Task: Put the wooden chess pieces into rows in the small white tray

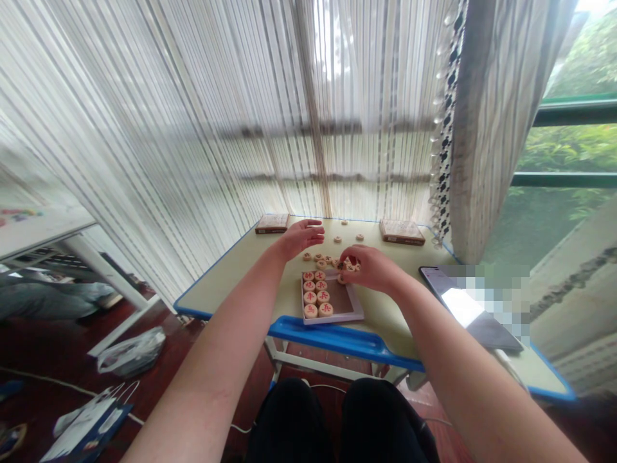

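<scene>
A shallow white tray (349, 307) lies on the pale desk (231, 276) near its front edge. Several round wooden chess pieces with red characters (317, 291) sit in two columns at the tray's left side. More loose pieces (324, 259) lie scattered just behind the tray. My right hand (372, 268) is curled at the tray's far right corner, fingers pinched on a piece with a red mark (352, 261). My left hand (299, 236) hovers palm down with fingers stretched out, just behind and left of the loose pieces, holding nothing.
Two flat brown boxes lie at the desk's back, one on the left (272, 223) and one on the right (402, 231). A phone (457, 302) rests at the right. Striped curtains hang close behind. Bags (132, 350) lie on the floor at left.
</scene>
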Motion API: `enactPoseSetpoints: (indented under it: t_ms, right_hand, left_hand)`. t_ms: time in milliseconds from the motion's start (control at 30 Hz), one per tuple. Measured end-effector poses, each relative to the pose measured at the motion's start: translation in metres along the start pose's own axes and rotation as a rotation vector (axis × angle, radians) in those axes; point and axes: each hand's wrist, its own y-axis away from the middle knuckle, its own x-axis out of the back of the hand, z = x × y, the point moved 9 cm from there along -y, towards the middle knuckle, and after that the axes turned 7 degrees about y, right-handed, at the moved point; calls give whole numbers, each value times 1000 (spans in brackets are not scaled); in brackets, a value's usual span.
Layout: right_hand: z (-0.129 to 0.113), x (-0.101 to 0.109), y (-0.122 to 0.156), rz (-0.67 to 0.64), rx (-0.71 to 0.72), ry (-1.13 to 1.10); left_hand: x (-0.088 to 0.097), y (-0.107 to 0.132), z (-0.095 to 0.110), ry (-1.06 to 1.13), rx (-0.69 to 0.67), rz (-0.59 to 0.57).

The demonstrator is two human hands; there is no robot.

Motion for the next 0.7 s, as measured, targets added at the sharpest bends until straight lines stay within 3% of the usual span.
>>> enactPoseSetpoints:
  t_ms: [100, 267, 467, 567, 700]
  right_hand:
    - [-13, -7, 7, -146, 73, -3]
    - [-19, -19, 17, -314, 70, 64]
    - [-12, -12, 10, -208, 37, 53]
    - [3, -16, 4, -167, -61, 123]
    - [4, -23, 1, -154, -37, 146]
  left_hand:
    - [10, -3, -1, -10, 5, 30]
    - [10, -3, -8, -56, 25, 15]
    - [13, -4, -4, -75, -25, 85]
    - [15, -4, -1, -68, -42, 102]
    - [14, -3, -1, -70, -22, 97]
